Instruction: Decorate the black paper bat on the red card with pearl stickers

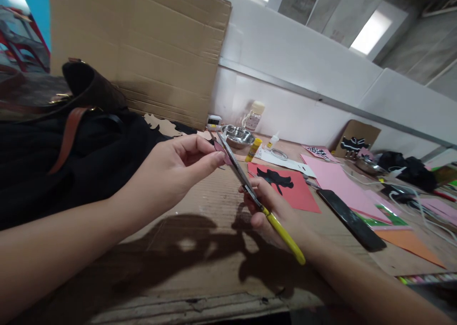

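Between the thumb and fingers of my left hand [189,160] is pinched a small piece of pink paper [223,154], mostly covered by the fingers. My right hand [267,206] grips a pair of scissors [243,175] with yellow handles. The scissor blades point up and away, alongside the pink paper at my left fingertips; I cannot tell whether they are cutting into it. Both hands are raised above the cardboard-covered table [178,248]. Just beyond my right hand lies red paper [303,194] with a black paper cutout [274,178] on it.
A glue stick [253,149], metal bowl [238,135] and small bottle [273,139] stand behind the hands. To the right lie a black phone [350,218], pink sheets [342,182] and a white cable [417,196]. A bag [93,86] and black cloth [89,158] fill the left, before a cardboard panel [139,44].
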Action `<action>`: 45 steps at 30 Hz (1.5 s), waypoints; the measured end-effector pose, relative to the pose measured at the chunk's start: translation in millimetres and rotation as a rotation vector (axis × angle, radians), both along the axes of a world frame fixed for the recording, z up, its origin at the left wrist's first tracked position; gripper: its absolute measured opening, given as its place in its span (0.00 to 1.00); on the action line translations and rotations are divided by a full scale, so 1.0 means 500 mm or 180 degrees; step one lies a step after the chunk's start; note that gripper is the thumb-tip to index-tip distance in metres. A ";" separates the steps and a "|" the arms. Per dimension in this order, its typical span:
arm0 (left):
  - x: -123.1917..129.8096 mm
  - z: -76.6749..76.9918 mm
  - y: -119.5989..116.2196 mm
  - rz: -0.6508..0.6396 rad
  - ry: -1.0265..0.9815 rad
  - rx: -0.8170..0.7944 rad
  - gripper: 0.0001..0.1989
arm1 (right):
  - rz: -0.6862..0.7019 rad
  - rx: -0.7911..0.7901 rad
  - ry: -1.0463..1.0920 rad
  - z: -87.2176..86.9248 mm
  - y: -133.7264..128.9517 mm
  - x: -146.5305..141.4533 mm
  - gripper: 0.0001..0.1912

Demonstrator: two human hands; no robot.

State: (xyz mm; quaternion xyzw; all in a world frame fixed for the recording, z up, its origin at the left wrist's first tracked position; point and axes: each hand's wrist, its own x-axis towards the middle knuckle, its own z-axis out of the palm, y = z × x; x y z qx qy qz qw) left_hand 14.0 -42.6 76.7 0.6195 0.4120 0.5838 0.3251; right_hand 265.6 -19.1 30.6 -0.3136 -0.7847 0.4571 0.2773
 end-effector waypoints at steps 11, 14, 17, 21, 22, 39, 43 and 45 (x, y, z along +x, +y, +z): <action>0.003 0.003 -0.001 0.0137 0.0109 -0.0002 0.11 | -0.0021 0.0056 0.0039 -0.003 0.004 -0.001 0.27; 0.000 0.001 -0.001 0.0100 0.0116 -0.0012 0.12 | -0.0029 -0.0001 0.0039 -0.007 0.006 0.000 0.28; -0.001 -0.001 0.000 0.0048 0.0086 0.0004 0.12 | -0.0035 -0.0011 0.0036 -0.010 0.007 0.003 0.28; 0.000 0.001 -0.002 0.0068 0.0092 0.0001 0.11 | -0.0026 0.0036 0.0003 -0.004 0.003 0.002 0.27; 0.001 0.002 -0.002 0.0077 0.0091 -0.0007 0.11 | -0.0033 0.0046 -0.0019 -0.002 0.001 0.000 0.26; 0.000 -0.002 0.000 0.0071 0.0063 -0.0098 0.14 | -0.0186 -0.0188 0.0009 -0.009 0.010 0.001 0.27; -0.002 -0.003 -0.001 0.0110 0.0042 -0.0092 0.14 | -0.0188 -0.0199 0.0013 -0.008 0.009 0.001 0.26; -0.002 -0.005 -0.001 0.0142 0.0079 -0.0088 0.15 | -0.0205 -0.0266 -0.0004 -0.008 0.008 0.001 0.28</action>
